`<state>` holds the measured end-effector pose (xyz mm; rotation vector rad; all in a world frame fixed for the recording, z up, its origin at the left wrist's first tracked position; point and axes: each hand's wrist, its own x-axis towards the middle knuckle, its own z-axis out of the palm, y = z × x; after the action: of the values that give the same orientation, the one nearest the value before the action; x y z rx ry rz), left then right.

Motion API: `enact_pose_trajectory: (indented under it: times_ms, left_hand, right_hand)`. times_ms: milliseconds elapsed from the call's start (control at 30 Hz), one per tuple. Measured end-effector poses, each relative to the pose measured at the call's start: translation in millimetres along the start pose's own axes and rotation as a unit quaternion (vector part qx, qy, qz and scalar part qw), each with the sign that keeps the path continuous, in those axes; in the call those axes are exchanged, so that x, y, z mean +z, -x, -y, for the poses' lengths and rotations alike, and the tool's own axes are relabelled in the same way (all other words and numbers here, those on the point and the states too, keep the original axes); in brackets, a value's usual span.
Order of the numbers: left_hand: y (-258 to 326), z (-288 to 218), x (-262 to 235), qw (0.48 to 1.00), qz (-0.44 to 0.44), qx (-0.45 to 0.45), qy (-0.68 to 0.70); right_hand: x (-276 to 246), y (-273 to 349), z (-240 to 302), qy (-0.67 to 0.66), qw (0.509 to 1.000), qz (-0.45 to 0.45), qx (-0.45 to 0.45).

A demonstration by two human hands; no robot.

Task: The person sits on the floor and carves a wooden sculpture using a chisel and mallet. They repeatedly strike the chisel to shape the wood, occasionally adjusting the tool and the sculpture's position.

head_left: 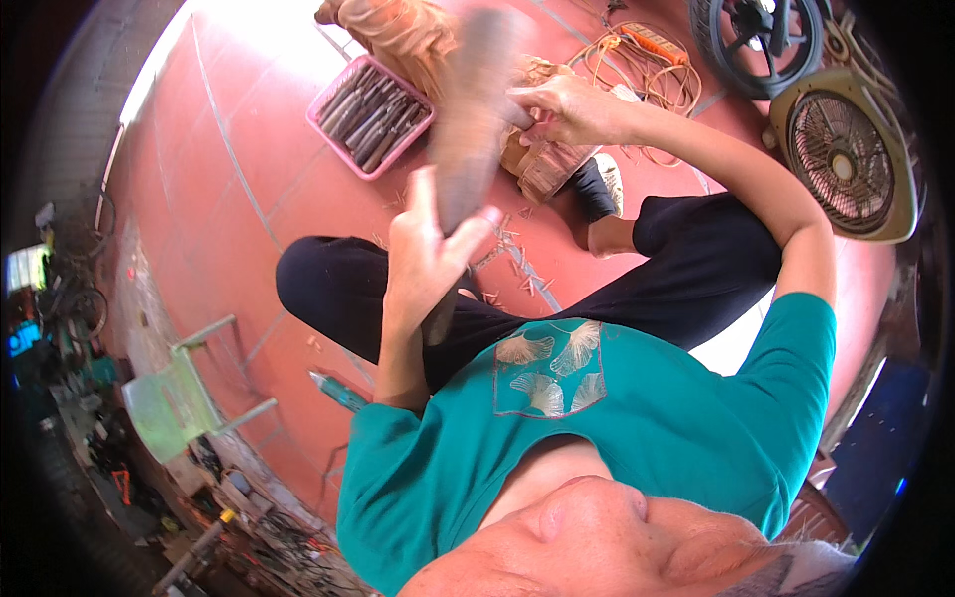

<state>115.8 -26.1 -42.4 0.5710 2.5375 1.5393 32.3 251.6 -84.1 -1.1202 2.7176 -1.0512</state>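
Observation:
My left hand (423,249) is wrapped round the narrow lower part of a long wooden mallet (473,129), its thick end raised and smeared by motion. Just right of that end, my right hand (567,109) is closed on a chisel (518,112); only its dark, stubby end shows, and its blade is hidden. Beneath and around my right hand lies a carved orange-brown wood piece (562,169), partly covered by the mallet. More carved brown wood (398,40) shows beyond the mallet. Whether the mallet touches the chisel, I cannot tell.
A pink basket (428,121) full of chisels stands on the red tiles, left of the mallet. Wood chips (522,264) lie between my legs. At right are a box fan (844,164), a wheel (761,45) and an orange power strip (655,45) with tangled cord. A pale green chair (169,398) is at left.

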Motion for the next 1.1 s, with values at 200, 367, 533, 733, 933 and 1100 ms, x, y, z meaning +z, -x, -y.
enact_pose_trajectory:
  times_ms: [200, 367, 533, 733, 933, 1100]
  left_hand:
    - [4, 30, 8, 0.966, -0.007, -0.095, 0.24]
    - [-3, 62, 6, 0.911, -0.092, -0.171, 0.363]
    - [-14, 76, -5, 0.847, -0.157, -0.196, 0.469]
    - [-19, 78, -13, 0.825, -0.154, -0.219, 0.498]
    - [-24, 77, -15, 0.816, -0.154, -0.234, 0.505]
    - [-21, 90, -10, 0.836, -0.158, -0.227, 0.474]
  right_hand:
    - [-14, 0, 8, -0.042, 0.996, 0.057, 0.055]
    - [-22, 6, 5, -0.119, 0.974, 0.053, 0.187]
    - [-36, -5, 13, -0.155, 0.957, 0.093, 0.228]
    - [-37, -7, 5, -0.165, 0.958, 0.124, 0.197]
    - [-31, -22, 10, -0.203, 0.95, 0.111, 0.211]
    - [-18, -27, 4, -0.212, 0.948, 0.133, 0.198]
